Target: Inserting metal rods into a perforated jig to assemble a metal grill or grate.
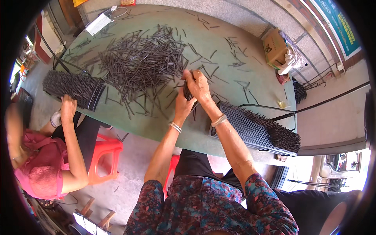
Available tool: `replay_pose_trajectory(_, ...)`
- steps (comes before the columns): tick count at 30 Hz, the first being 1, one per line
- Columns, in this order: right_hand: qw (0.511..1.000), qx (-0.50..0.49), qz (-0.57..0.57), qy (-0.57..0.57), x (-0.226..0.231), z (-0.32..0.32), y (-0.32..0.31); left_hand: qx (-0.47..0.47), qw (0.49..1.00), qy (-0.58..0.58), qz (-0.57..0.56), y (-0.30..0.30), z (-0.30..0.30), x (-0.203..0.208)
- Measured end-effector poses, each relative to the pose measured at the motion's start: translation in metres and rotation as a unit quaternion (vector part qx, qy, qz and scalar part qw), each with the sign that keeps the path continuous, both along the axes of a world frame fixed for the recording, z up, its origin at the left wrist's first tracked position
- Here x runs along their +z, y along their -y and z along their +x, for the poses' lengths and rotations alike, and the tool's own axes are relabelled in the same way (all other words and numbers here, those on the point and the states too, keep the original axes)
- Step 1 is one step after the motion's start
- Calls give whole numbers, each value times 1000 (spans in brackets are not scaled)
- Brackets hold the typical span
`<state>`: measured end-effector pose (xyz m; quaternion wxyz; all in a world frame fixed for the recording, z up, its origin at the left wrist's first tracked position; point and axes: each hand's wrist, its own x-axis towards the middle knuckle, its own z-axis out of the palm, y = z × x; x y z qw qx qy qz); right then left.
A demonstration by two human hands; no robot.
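My left hand [184, 102] is closed round a small bundle of thin dark sticks [188, 93], held upright over the near middle of the table. Against the top of that bundle my right hand [198, 84] is closed too, its fingers bent over the sticks. Just beyond both hands lies a big loose heap of the same dark sticks [143, 58]. Right of my right forearm stands a black perforated rack [250, 131]. Upright sticks fill its far side and right end, while bare holes show along its nearer left part.
A co-worker in pink [43, 164] sits at the left with a hand at another filled rack [74, 88]. Stray sticks lie across the green table [164, 135]. A cardboard box [275, 49] stands at the back right, a white power strip [98, 24] at the back left. A red stool [105, 156] stands below.
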<state>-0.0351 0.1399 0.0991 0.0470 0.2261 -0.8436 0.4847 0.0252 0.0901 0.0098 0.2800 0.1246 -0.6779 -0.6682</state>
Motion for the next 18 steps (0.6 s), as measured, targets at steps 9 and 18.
replay_pose_trajectory(9, 994, -89, -48, -40, 29, -24, 3, -154, 978, 106, 89, 19, -10, 14)
replay_pose_trajectory(18, 933, -88, -349, 6, 64, -53, 4, -170, 936, 118, 286, 15, -2, 17)
